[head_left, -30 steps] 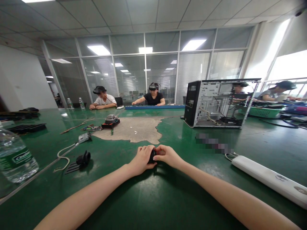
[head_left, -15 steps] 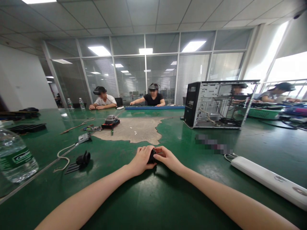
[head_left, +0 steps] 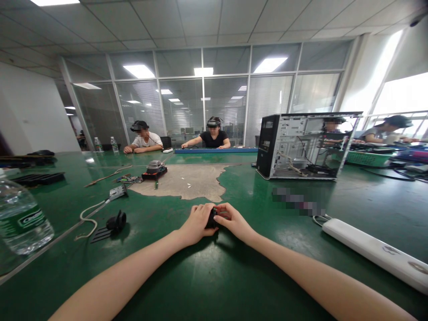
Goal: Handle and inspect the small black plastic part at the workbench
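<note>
Close in front of me, a small black part (head_left: 211,219) is held between both hands at the middle of the green table (head_left: 207,285). Its kind is unclear, since my fingers cover most of it. My left hand (head_left: 199,222) wraps over its left side, thumb below and fingers on top. The fingertips of my right hand (head_left: 233,220) pinch its right side, with the thumb and index finger bent around the edge. To the left lies a black plastic piece with a ring and slats (head_left: 115,223), apart from both hands.
An open computer case (head_left: 265,147) stands at the back right, with a white power strip (head_left: 374,249) nearer me. On the left are a water bottle (head_left: 23,218), a white cable (head_left: 90,218) and a cooler-like part (head_left: 154,169). Several people sit around the table.
</note>
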Available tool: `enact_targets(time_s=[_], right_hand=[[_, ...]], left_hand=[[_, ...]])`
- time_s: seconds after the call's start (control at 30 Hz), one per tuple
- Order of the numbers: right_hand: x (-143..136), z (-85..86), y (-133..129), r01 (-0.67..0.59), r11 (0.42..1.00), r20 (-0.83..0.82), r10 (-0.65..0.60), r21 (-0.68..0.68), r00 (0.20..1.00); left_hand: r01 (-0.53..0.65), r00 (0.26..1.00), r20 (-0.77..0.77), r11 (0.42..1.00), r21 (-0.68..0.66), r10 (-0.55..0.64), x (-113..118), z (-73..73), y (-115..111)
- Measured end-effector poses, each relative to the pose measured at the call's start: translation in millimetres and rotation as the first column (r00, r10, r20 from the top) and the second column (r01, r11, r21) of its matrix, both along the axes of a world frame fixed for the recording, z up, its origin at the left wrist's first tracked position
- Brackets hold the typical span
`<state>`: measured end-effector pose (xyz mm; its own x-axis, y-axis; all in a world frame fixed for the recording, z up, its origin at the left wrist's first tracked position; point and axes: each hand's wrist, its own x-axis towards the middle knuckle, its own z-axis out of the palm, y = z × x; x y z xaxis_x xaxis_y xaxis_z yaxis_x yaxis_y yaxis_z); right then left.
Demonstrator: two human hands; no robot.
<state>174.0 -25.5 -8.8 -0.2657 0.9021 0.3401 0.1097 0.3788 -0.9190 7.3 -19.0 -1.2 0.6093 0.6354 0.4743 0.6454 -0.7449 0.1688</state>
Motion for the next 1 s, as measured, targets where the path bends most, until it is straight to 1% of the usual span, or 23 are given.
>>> enact_targets(time_s=[0.1, 0.17, 0.27, 0.5, 0.6, 0.73, 0.87, 1.0], right_hand=[[1.6, -1.6, 0.1, -0.041, 0.999, 0.020, 0.042, -0.024, 0.999], [2.3, -1.8, -2.2, -0.074, 0.997, -0.001, 0.074, -0.003, 0.997], [1.6, -0.7, -5.6, -0.089, 0.996, -0.051, 0.090, 0.028, 0.995], [-0.8, -0.2, -2.0, -0.008, 1.000, -0.032, 0.008, -0.006, 0.999], [0.6, -2.2, -1.4, -0.022, 1.000, 0.006, 0.022, -0.019, 1.000], [1.0, -1.5, -5.5, -0.069, 0.997, -0.017, 0.069, 0.036, 0.997], [-0.4, 1.0, -6.3, -0.052, 0.999, -0.040, 0.053, 0.014, 0.998], [-0.3, -1.4, -1.5, -0.012, 1.000, -0.012, 0.012, 0.003, 1.000]], left_hand=[[0.006, 1.000, 0.003, 1.000, 0.004, -0.006, 0.1, 0.5, -0.9], [0.003, 1.000, 0.001, 1.000, 0.006, -0.003, 0.3, 0.4, -1.2], [-0.002, 1.000, -0.004, 1.000, 0.011, 0.002, 0.6, -0.4, -0.6], [0.004, 1.000, 0.001, 1.000, 0.002, -0.004, 0.3, -0.6, 0.5], [0.004, 1.000, 0.006, 1.000, 0.002, -0.004, 0.3, 0.0, 0.1], [0.004, 1.000, 0.000, 1.000, 0.004, -0.004, 0.3, -0.5, 0.8], [0.010, 1.000, 0.002, 1.000, 0.015, -0.010, 0.2, -1.6, 1.7], [0.007, 1.000, 0.012, 1.000, 0.003, -0.007, 0.3, -1.2, 1.0]])
